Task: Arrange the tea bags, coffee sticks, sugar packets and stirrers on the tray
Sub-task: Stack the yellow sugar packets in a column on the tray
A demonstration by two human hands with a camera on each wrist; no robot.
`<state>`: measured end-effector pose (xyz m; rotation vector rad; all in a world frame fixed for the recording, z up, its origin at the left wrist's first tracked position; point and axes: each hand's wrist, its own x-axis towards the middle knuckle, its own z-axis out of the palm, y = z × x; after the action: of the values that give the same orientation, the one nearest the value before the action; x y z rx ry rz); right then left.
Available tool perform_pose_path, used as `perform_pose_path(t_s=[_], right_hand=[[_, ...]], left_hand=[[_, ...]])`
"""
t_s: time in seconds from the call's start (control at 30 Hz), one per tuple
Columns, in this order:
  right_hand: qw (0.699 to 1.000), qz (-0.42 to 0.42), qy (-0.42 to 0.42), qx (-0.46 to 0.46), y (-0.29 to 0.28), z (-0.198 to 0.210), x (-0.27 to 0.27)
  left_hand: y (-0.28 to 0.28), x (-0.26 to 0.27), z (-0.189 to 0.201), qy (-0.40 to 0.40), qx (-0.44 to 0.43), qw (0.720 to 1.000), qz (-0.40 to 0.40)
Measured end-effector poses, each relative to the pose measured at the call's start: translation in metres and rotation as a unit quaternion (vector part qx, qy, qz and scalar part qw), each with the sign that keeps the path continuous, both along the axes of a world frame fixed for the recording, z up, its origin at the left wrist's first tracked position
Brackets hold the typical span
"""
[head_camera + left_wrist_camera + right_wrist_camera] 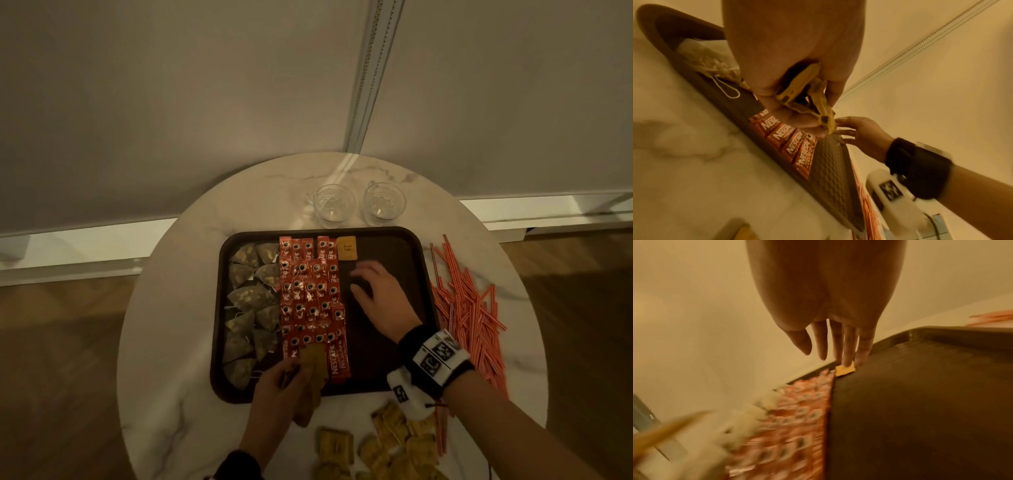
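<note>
Yellow paper is what I'm working with now: from the head view, I judge the sugar step has only begun, since one sugar packet (pixel 347 248) lies at the far edge of the tray (pixel 416 240), just right of the coffee sticks (pixel 310 298), with the tea bags (pixel 251 301) filling the left column. My right hand (pixel 380 294) hovers over the bare dark part of the tray, fingers relaxed and spread, grasping nothing. My left hand (pixel 284 390) sits at the near rim, curled round a small bunch of yellow packets (pixel 310 373). More loose packets (pixel 394 442) lie on the marble table (pixel 164 342) near me, and the stirrers (pixel 469 308) are still heaped off the tray to the right.

From the left wrist, my fingers (pixel 764 91) pinch the bunch of yellow packets (pixel 797 91) above the coffee sticks (pixel 789 141); my right hand (pixel 861 133) reaches out beyond.

From the right wrist, my straight fingertips (pixel 849 353) point down just above or on the placed sugar packet (pixel 845 369); I cannot tell if they touch.

Next, I reckon, my right hand must take a packet from the left and lay it just below the first, squarely in line.
</note>
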<state>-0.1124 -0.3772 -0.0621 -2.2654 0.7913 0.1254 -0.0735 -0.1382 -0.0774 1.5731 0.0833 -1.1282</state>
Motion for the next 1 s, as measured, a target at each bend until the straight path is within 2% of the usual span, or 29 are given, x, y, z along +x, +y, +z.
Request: perform_pose_path(t_s=[0.1,0.17,0.23,0.37,0.5,0.63,0.8,1.0], right_hand=[[0.987,-0.036,-0.027,0.155,0.040,0.014,-0.032],[0.956,-0.068,-0.052,0.282,0.067,0.023,-0.051],[0.927,-0.110,-0.086,0.347,0.084,0.031,-0.066],[0.928,-0.159,-0.115,0.316,0.097,0.040,-0.084],[0.906,-0.203,-0.147,0.341,0.101,0.052,-0.095],[0.909,-0.199,-0.148,0.335,0.106,0.064,-0.104],[0.912,-0.203,-0.146,0.325,0.114,0.068,-0.116],[0.910,-0.216,-0.180,0.305,0.129,0.072,-0.125]], left_hand=[[-0.003,0.001,0.012,0.001,-0.012,1.000,-0.023],[-0.005,-0.001,0.018,0.010,-0.033,0.998,-0.046],[-0.006,-0.004,0.026,0.007,-0.052,0.997,-0.064],[-0.003,-0.015,0.041,-0.041,-0.059,0.993,-0.096],[0.006,-0.024,0.049,-0.090,-0.043,0.987,-0.129],[0.016,-0.033,0.060,-0.085,-0.053,0.986,-0.130],[0.026,-0.046,0.067,-0.044,-0.076,0.993,-0.085],[0.031,-0.055,0.066,-0.056,-0.077,0.993,-0.063]])
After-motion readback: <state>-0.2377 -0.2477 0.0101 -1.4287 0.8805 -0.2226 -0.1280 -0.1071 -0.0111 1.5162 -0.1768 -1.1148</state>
